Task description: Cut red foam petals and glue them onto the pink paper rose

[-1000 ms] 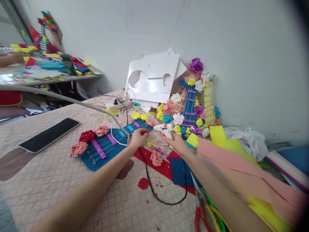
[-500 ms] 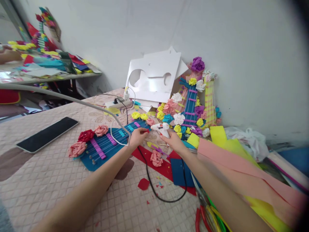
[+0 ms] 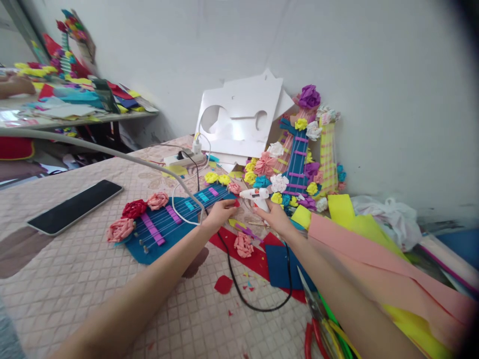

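My right hand is closed around the handle of a white hot glue gun, its nozzle pointing left. My left hand is pinched on a small red paper piece, mostly hidden by the fingers, close to the nozzle. Beneath and left of that hand lies a blue paper guitar with purple and light-blue strips and white strings. Pink and red paper flowers sit at its wide end, yellow ones at its narrow end. A loose pink paper flower rests below the hands on red paper.
Decorated paper guitars and white cut-out boards lean against the wall. A phone lies left, a power strip behind. Red-handled scissors and paper sheets are at right. A black cord loops in front.
Both hands have shifted slightly right in view, as has most of the scene. The glue gun's nozzle stays close to the red paper piece; both grips remain the same.
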`<state>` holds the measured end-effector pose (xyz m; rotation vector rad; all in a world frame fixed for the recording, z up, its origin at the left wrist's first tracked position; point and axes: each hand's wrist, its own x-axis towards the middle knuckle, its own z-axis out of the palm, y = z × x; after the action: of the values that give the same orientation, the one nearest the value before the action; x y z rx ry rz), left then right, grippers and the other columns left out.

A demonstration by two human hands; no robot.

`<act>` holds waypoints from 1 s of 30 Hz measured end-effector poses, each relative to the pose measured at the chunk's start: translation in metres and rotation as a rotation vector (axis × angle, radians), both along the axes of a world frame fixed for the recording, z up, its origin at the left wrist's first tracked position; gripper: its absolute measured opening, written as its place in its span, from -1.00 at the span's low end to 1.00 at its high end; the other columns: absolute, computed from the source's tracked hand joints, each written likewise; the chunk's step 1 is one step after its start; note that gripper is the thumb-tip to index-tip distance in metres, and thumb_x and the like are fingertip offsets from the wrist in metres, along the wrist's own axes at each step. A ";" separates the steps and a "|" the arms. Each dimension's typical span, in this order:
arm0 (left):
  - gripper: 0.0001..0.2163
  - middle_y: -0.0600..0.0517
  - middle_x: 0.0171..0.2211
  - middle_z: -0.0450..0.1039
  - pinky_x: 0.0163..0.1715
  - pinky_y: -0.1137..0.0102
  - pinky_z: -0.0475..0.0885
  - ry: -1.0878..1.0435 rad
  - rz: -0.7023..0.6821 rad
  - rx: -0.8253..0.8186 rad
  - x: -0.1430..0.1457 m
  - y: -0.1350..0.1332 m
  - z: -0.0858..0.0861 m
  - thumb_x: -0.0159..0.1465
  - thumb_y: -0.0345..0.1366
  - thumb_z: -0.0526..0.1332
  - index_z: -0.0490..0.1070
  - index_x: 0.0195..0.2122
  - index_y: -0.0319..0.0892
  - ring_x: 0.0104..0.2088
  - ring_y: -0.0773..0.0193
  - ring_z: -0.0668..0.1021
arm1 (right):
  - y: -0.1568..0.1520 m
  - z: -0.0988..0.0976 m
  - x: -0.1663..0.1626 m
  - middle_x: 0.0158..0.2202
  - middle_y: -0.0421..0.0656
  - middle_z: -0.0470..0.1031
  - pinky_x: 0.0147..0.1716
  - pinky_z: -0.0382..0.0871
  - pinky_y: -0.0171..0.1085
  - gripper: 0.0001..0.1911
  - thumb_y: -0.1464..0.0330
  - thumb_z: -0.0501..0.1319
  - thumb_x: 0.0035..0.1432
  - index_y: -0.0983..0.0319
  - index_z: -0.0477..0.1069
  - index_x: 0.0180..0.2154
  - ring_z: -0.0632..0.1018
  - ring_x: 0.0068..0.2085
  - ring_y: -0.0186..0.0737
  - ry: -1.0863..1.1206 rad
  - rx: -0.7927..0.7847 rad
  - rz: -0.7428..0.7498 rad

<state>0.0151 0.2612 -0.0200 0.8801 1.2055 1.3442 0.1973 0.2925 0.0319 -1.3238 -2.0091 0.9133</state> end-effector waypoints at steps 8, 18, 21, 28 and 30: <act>-0.76 -0.06 -0.34 0.57 -0.36 0.45 0.46 -0.172 0.009 -0.046 0.018 -0.011 0.002 0.08 -0.47 0.30 0.51 -0.19 -0.29 -0.39 0.31 0.57 | 0.003 -0.001 -0.002 -0.36 -0.11 0.57 -0.43 0.36 -0.27 -0.66 0.27 0.25 0.00 0.26 0.50 -0.16 0.52 -0.38 -0.11 -0.028 0.062 0.033; -0.70 0.01 -0.41 0.55 -0.41 0.47 0.39 -0.168 0.089 -0.079 0.022 -0.014 -0.001 0.04 -0.50 0.30 0.50 -0.16 -0.30 -0.49 0.37 0.50 | 0.015 -0.017 -0.006 -0.26 -0.06 0.59 -0.25 0.37 -0.18 -0.71 0.31 0.25 0.03 0.25 0.49 -0.17 0.54 -0.19 0.03 -0.064 0.121 0.038; -0.69 -0.03 -0.33 0.55 -0.41 0.48 0.39 -0.175 0.105 -0.078 0.024 -0.015 0.000 0.04 -0.50 0.30 0.49 -0.14 -0.29 -0.47 0.37 0.51 | 0.012 -0.015 -0.004 -0.27 -0.07 0.59 -0.26 0.37 -0.19 -0.71 0.30 0.24 0.04 0.24 0.49 -0.17 0.54 -0.20 0.02 -0.065 0.127 0.039; -0.56 -0.06 -0.31 0.54 -0.42 0.48 0.39 -0.189 0.156 -0.056 0.027 -0.018 0.004 0.07 -0.41 0.32 0.40 0.01 -0.29 -0.37 0.31 0.53 | 0.006 -0.011 0.003 -0.44 -0.10 0.56 -0.46 0.34 -0.26 -0.65 0.22 0.20 0.06 0.28 0.49 -0.16 0.52 -0.40 -0.08 -0.073 0.104 0.016; -0.52 -0.04 -0.34 0.54 -0.40 0.48 0.39 -0.191 0.160 -0.049 0.029 -0.019 0.004 0.06 -0.40 0.33 0.37 0.05 -0.28 -0.39 0.32 0.53 | 0.005 -0.011 0.004 -0.51 -0.13 0.52 -0.50 0.32 -0.27 -0.63 0.21 0.20 0.06 0.29 0.49 -0.15 0.50 -0.45 -0.11 -0.069 0.098 0.008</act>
<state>0.0438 0.2426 -0.0162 0.6157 1.1732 1.4852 0.2017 0.2973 0.0208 -1.3102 -2.0855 0.7719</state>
